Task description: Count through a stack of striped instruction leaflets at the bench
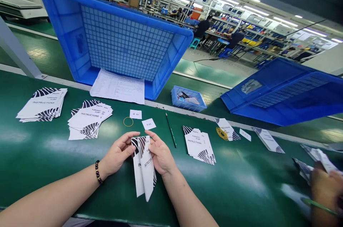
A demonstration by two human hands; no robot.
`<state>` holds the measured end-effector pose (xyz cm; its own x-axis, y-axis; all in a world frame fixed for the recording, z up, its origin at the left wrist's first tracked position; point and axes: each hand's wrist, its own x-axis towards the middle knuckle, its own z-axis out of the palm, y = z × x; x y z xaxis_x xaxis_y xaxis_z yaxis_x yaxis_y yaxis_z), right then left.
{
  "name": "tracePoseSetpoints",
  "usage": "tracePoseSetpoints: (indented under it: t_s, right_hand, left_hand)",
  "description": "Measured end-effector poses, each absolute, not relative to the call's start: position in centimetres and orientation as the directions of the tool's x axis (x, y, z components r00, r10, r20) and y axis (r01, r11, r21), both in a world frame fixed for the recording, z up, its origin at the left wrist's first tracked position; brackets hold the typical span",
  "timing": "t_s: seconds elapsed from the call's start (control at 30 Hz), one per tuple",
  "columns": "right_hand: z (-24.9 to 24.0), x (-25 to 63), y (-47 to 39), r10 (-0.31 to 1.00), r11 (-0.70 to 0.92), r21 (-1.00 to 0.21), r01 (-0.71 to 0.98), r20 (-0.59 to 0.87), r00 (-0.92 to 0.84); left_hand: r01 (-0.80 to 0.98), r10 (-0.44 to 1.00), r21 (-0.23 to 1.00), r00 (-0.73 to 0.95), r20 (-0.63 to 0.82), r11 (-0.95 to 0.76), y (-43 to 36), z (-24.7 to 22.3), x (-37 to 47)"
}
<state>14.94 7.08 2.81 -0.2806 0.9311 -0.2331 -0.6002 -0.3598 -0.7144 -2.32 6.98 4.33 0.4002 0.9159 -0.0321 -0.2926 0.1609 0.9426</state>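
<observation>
- Grasping slim paper leaflets with zebra-striped corners between the fingers and thumbs of the left hand and the right hand, above the smooth green bench
- Holding the leaflets as narrow, overlapping rectangles, with printed lettering facing up
- Wearing a bracelet of round dark beads on the left wrist
- Facing a thin, looped rubber band, an upper card and a lower card, both small and white, just beyond the fingertips
- Having a fanned pile of matching paper to the left, and a slender green pencil to the right
- Looking towards a large blue plastic crate with a gridded base, tilted up behind a creased printed sheet
</observation>
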Motion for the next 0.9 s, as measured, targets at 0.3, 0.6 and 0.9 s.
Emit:
tracePoseSetpoints:
  t_s: [0.3, 0.6, 0.9]
  right_hand:
    - [2.9, 14.9, 7.0, 0.942, -0.329, -0.741, -0.586, -0.217, -0.255]
    - [2.8, 15.2, 7.2, 0.952, -0.298, -0.768, -0.566, -0.2, -0.229]
    - [2.8, 15.1, 7.2, 0.952, -0.303, -0.778, -0.551, -0.226, -0.204]
  left_hand:
    - [-0.285, 0.967, 0.937, 0.207, -0.146, 0.203, 7.8, 4.4, -2.5]
    - [-0.369, 0.952, 0.893, 0.253, -0.169, 0.257, 8.1, 4.1, -2.6]
    - [-0.393, 0.953, 0.886, 0.264, -0.148, 0.247, 7.9, 3.9, -2.6]
